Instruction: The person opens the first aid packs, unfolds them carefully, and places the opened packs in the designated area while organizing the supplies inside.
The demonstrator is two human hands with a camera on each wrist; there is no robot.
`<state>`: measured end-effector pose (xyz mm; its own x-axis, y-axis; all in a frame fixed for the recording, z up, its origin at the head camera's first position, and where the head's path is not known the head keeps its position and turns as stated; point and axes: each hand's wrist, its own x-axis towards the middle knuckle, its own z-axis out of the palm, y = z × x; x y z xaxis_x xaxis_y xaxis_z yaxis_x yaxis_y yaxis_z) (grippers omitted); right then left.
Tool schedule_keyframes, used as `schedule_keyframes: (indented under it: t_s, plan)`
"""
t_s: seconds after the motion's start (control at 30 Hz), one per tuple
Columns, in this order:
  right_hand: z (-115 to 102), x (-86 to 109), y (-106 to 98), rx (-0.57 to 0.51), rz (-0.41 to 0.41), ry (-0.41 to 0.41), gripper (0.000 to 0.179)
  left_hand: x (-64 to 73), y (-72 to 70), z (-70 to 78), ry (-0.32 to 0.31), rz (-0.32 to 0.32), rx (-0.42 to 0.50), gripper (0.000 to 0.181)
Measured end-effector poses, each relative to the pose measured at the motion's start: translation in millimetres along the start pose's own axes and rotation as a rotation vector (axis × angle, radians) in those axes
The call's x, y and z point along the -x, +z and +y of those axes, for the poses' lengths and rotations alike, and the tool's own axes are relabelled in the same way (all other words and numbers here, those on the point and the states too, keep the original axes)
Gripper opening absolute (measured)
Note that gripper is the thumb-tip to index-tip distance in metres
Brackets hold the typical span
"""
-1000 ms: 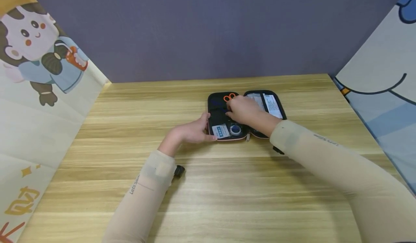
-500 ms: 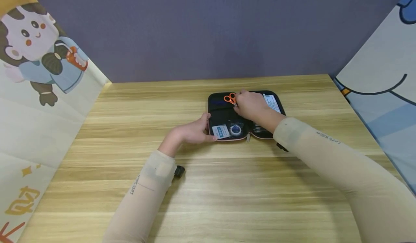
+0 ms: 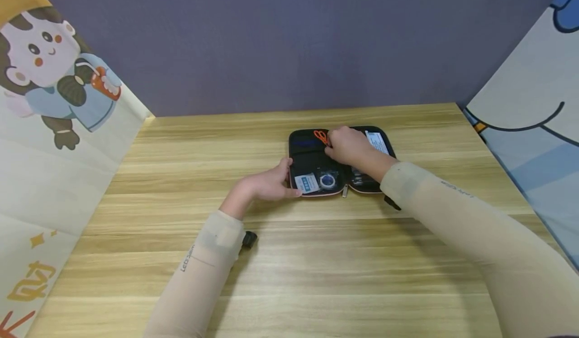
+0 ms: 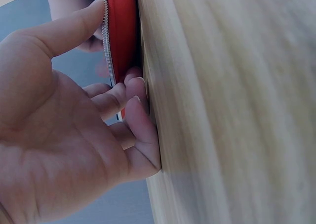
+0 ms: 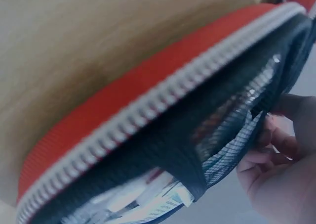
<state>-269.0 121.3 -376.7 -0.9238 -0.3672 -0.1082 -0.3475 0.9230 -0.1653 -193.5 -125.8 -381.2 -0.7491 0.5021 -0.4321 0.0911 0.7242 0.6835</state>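
A small zip case lies open like a book on the table, its black lining [image 3: 302, 161] facing up. Its outside [image 4: 122, 31] is red with a zipper along the rim. My left hand [image 3: 269, 182] grips the case's left edge, the thumb at the zipper and the other fingers curled against the lower side. Over the case's middle, my right hand [image 3: 346, 144] pinches small scissors with orange handles [image 3: 321, 137]; their blades are hidden. In the left half lie a blue-and-white packet [image 3: 307, 183] and a round white-rimmed thing with a blue centre [image 3: 327, 181].
The right half has mesh pockets [image 5: 229, 152] with packets and a printed white card [image 3: 376, 142]. A zipper pull [image 3: 345, 192] hangs at the front of the fold. Behind the wooden table [image 3: 289, 267] rises a grey-blue partition [image 3: 289, 46], with cartoon-printed panels at both sides.
My right hand has moved slightly right from the left half, bringing the scissors along with it. Most recently the orange handles have turned. My left hand has stayed at the edge.
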Motion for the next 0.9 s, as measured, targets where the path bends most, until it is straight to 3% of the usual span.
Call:
schedule_keyframes:
  t_s: [0.13,0.23,0.37,0.57,0.9]
  plan:
    - [0.0,3.1,-2.1,-0.076,0.026,-0.007,0.024,0.3,0.2,-0.2,-0.003,-0.006,0.010,0.106]
    - [-1.0,8.9,-3.7,-0.073,0.031,-0.063,0.018,0.5,0.1,-0.2,0.003,-0.005,0.022,0.106]
    - [-2.6,15.7,-3.9,-0.095,0.006,-0.157,0.016,-0.1,0.1,-0.9,0.009,0.003,0.024,0.105]
    - [1.5,20.0,-0.6,-0.231,-0.042,-0.169,0.017,-0.1,0.2,-0.9,0.013,0.002,0.023,0.105]
    - [-0.3,25.7,-4.3,-0.078,-0.135,-0.235,0.021,0.8,-0.5,0.7,0.008,-0.002,0.024,0.104]
